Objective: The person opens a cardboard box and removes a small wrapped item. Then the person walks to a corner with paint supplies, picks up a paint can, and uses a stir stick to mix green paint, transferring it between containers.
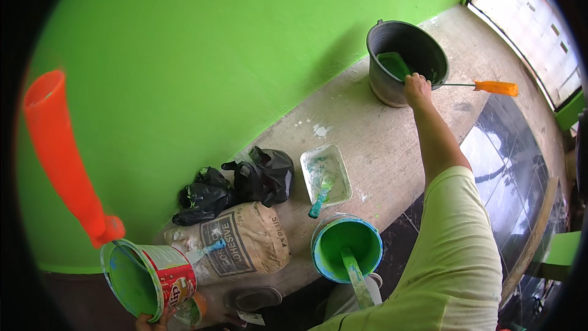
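Head view: your left hand [153, 323] grasps the rim of the tilted tub [174, 266], near left, with the rod of an orange-handled tool [67, 159] running into its mouth. Your right hand [418, 89] is at the near rim of the black bucket [381, 79], far right, beside the rod of a second orange-handled tool [497, 88]; whether it grasps rim, rod or both, I cannot tell. In my judgement, you should steady the bucket before shifting that rod, and support the tub so its tool does not overbalance it. Markings: the tub bears a red and white label with large lettering; the brown sack [263, 233], near left, carries a dark rectangular panel with pale print
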The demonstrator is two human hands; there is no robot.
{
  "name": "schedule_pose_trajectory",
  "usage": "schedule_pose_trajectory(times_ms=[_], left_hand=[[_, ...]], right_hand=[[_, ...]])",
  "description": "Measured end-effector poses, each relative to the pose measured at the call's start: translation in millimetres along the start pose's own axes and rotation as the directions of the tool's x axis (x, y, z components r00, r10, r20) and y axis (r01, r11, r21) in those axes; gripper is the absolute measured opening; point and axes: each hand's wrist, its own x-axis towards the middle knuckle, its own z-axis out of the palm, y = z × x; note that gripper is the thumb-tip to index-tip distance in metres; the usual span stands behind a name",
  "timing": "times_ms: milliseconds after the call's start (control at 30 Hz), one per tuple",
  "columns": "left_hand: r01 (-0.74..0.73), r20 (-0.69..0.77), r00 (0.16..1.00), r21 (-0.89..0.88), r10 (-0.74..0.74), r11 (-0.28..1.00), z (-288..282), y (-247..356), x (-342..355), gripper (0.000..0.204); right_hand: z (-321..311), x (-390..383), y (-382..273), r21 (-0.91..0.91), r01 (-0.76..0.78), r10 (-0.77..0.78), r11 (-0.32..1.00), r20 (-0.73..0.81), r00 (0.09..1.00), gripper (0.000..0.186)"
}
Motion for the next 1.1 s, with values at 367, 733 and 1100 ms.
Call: schedule_pose_trajectory(times_ms=[367, 733, 1100], left_hand=[[-0.054, 0.153, 0.987, 0.038, 0.048, 0.998, -1.9, -9.7, 6.3, 0.067], [0.21, 0.386, 0.896, 0.062, -0.217, 0.976, 6.3, -18.9, 26.1, 0.066], [0.283, 0.417, 0.852, 0.143, -0.317, 0.948, -19.0, -73.5, 55.5, 0.064]], right_hand=[[-68.7, -198.2, 33.4, 0.021, 0.372, -0.372, 0.928, 0.128, 0.919, 0.013], [-164.9, -485.3, 77.0, 0.123, 0.263, -0.29, 0.957, 0.332, 0.898, 0.012], [-202.7, -649.4, 53.8, 0.095, 0.216, -0.235, 0.972, 0.466, 0.853, 0.011]])
